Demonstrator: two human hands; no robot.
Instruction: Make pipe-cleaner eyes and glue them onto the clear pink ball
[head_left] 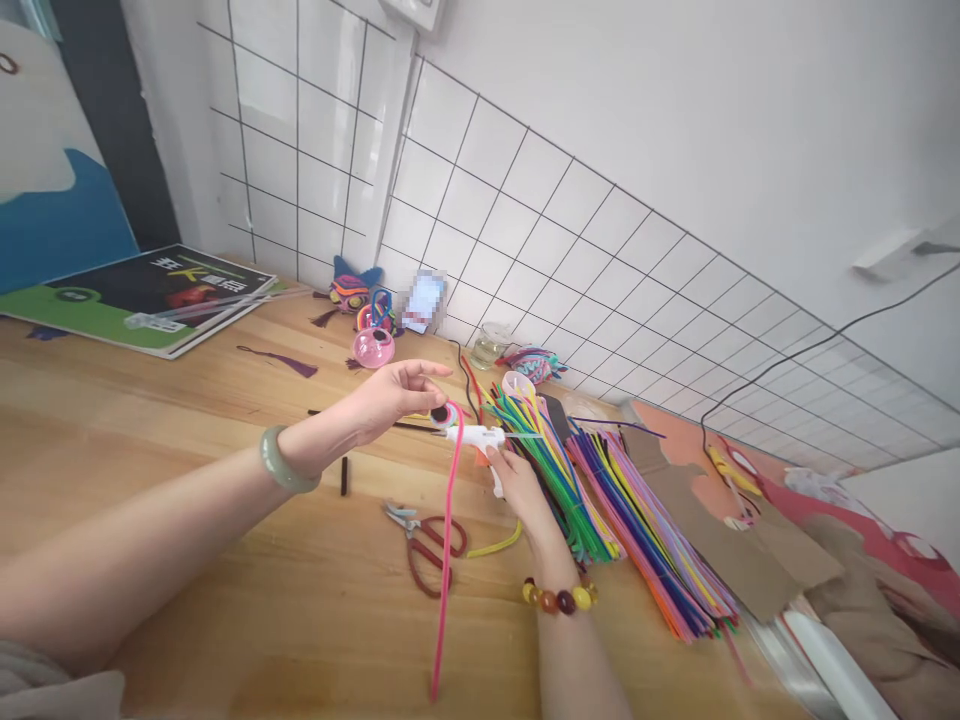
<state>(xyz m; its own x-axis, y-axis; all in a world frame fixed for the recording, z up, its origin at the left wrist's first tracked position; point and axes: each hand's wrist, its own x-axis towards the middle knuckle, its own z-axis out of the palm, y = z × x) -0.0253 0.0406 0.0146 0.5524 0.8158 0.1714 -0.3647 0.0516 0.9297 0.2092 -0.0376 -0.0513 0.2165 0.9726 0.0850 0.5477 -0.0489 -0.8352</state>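
Over wooden tabletop (247,560), hands apart: left hand (397,392) pinching googly eye (440,413) ringed by fuzzy pink pipe cleaner (448,520), long tail pointing toward wearer; right hand (517,482) wrapped round glue gun (475,436) — white, sideways, nozzle leftward, glue stick (525,435) jutting right. Beyond — black-gridded white wall (517,190).

Dark lines (298,76) are making squares on the white wall (675,120), and light is shining on the wooden table (300,600).

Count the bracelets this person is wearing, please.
2: a pale green bangle on the left wrist, and a beaded bracelet on the right wrist. Any under the left sleeve would be hidden.
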